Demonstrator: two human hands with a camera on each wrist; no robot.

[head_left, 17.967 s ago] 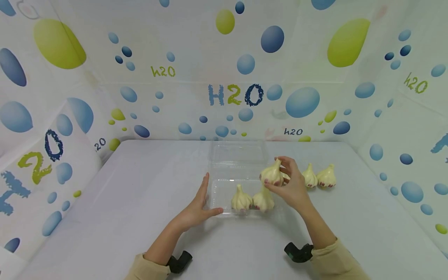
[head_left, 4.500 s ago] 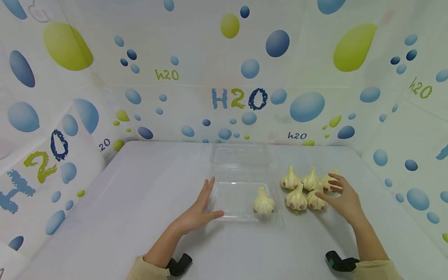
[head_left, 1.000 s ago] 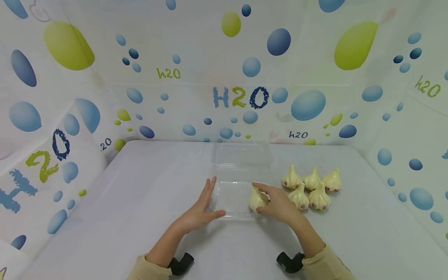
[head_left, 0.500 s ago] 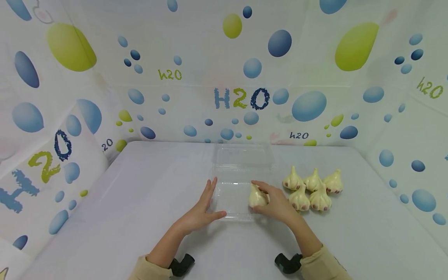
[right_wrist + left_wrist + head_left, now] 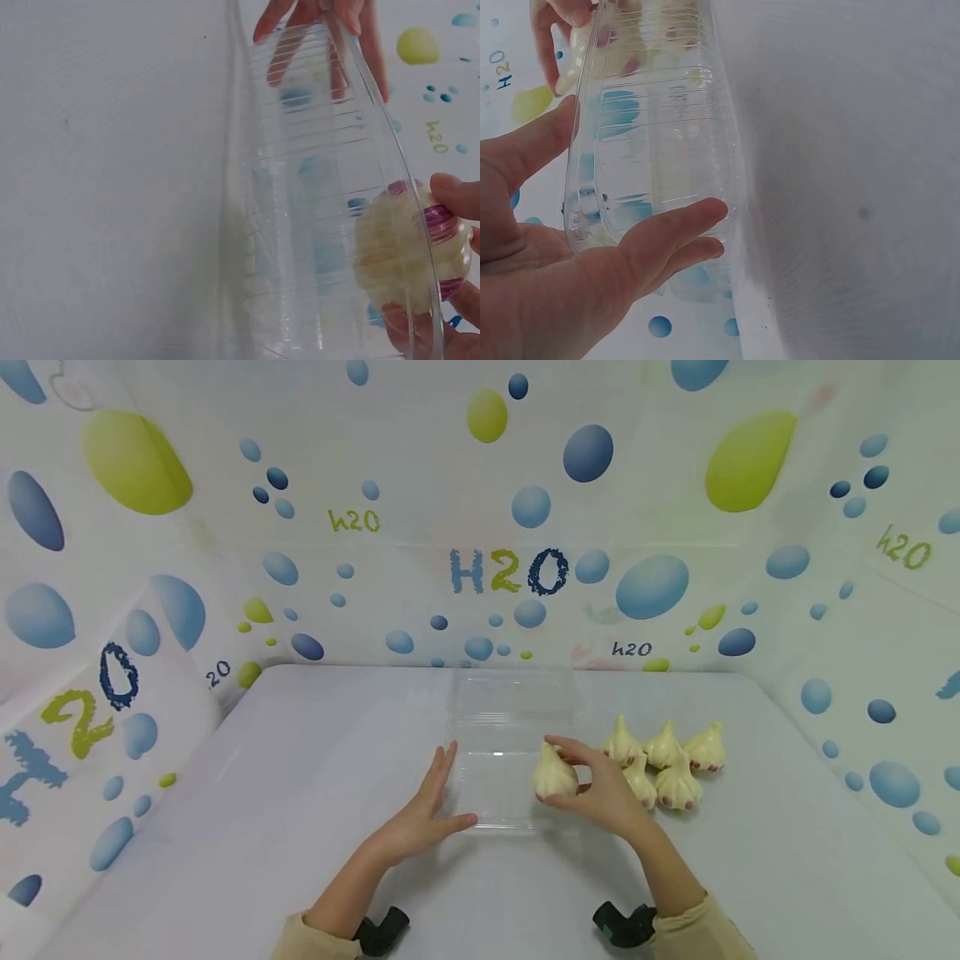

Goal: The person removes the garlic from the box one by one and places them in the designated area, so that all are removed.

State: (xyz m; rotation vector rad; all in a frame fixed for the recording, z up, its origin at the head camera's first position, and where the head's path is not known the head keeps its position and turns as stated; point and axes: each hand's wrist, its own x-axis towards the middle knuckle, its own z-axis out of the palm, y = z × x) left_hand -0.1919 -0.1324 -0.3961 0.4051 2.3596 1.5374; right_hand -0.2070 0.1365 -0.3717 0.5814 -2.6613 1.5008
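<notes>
A clear plastic clamshell container lies open on the table, its lid folded back toward the rear wall. My left hand rests spread at its left front corner, thumb and fingers extended along the side, as the left wrist view also shows for the hand against the clear wall. Between thumb and fingers of my right hand is a pale garlic bulb, held upright over the container's right half. In the right wrist view this bulb, purple-marked, shows partly through the clear plastic.
Several more garlic bulbs stand close together on the white table to the right of the container. Behind the table hangs a white patterned curtain with blue and green spots, continuing along both sides.
Earlier, two bulbs stood in the container; one now stands with the group at the right. Over the last second my right hand raises the remaining bulb slightly. My left hand stays put.
</notes>
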